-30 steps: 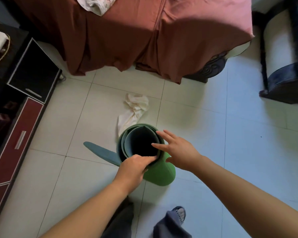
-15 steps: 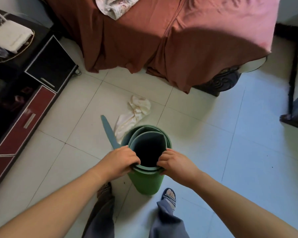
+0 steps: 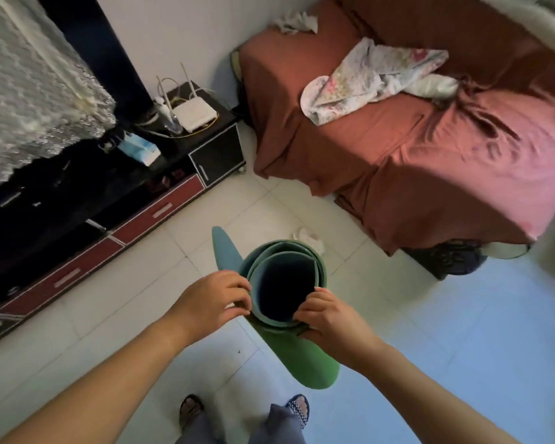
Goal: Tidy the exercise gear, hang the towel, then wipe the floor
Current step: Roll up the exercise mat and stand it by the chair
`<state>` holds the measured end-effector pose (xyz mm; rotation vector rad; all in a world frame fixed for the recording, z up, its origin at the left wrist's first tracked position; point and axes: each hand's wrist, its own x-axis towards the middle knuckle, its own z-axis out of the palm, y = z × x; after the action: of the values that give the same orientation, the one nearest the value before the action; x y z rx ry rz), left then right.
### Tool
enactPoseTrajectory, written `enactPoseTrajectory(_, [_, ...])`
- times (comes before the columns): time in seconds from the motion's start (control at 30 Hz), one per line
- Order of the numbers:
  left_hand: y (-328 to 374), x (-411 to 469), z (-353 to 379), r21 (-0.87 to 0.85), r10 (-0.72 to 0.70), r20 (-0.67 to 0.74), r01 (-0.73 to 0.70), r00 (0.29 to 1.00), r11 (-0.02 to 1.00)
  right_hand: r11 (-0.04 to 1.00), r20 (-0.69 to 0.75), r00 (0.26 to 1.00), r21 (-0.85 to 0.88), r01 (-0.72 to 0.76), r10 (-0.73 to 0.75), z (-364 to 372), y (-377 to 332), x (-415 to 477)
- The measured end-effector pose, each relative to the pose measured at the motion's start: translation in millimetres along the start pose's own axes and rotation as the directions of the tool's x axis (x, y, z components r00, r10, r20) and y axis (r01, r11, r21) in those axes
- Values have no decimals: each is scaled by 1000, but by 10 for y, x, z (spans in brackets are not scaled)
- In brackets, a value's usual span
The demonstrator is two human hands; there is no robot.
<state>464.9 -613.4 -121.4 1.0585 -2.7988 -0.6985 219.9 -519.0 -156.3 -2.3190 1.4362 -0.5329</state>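
A loosely rolled green exercise mat (image 3: 305,357) stands on end in front of me, its open top facing the camera. Its loose outer flap (image 3: 225,248) sticks out to the upper left. My left hand (image 3: 213,299) grips the rim on the left side. My right hand (image 3: 326,315) grips the rim on the right, fingers curled over the edge. A crumpled cream towel (image 3: 308,237) lies on the tiled floor just behind the mat, partly hidden by it.
A bed with a rust-red cover (image 3: 430,149) fills the upper right, with a floral cloth (image 3: 366,78) on it. A low black and red cabinet (image 3: 135,219) runs along the left, with a white router (image 3: 194,115) on top. My sandalled feet (image 3: 297,408) stand below the mat.
Both hands have closed on the mat's rim and stayed there. My view has risen and swung left, showing the cabinet top and more of the bed. The mat's flap now points up.
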Motion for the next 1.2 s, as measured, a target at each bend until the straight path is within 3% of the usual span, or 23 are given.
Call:
enactPoseTrajectory(0.07, [24, -226, -186, -147, -307, -69, 295, 949, 944, 998, 54, 998, -30, 46, -45, -49, -144, 116])
enactPoseTrajectory(0.13, [25, -468, -289, -304, -567, -48, 529, 822, 792, 995, 87, 992, -44, 93, -89, -75, -308, 232])
enactPoseTrajectory(0.2, [-13, -731, -301, -468, -746, -14, 655, 666, 594, 988, 106, 984, -40, 151, -146, -79, -499, 345])
enactPoseTrajectory(0.27, [-94, -1015, -258, -636, -867, 86, 697, 490, 331, 978, 130, 972, -38, 204, -197, -55, -722, 462])
enactPoseTrajectory(0.33, [-181, -1316, -204, -754, -909, 209, 651, 361, 85, 966, 170, 954, -29, 255, -247, -9, -972, 571])
enactPoseTrajectory(0.43, [-302, -1791, -184, -851, -912, 290, 514, 290, -107, 940, 234, 917, -36, 339, -322, 74, -1422, 740])
enactPoseTrajectory(0.73, [-677, -3464, -421, -904, -918, 240, 417, 315, -93, 875, 292, 833, 30, 482, -469, 769, -3084, 1119])
enactPoseTrajectory(0.8, [-762, -3962, -482, -911, -934, 206, 406, 291, -74, 851, 300, 803, 61, 522, -514, 1044, -3494, 1246])
enactPoseTrajectory(0.97, [-1064, -5139, -552, -918, -987, 117, 390, 112, -64, 771, 330, 708, 115, 626, -625, 1698, -4461, 1628])
enactPoseTrajectory(1.2, [-1357, -6404, -474, -941, -989, 129, 307, -75, -146, 595, 371, 488, 271, 757, -790, 2584, -5376, 2146])
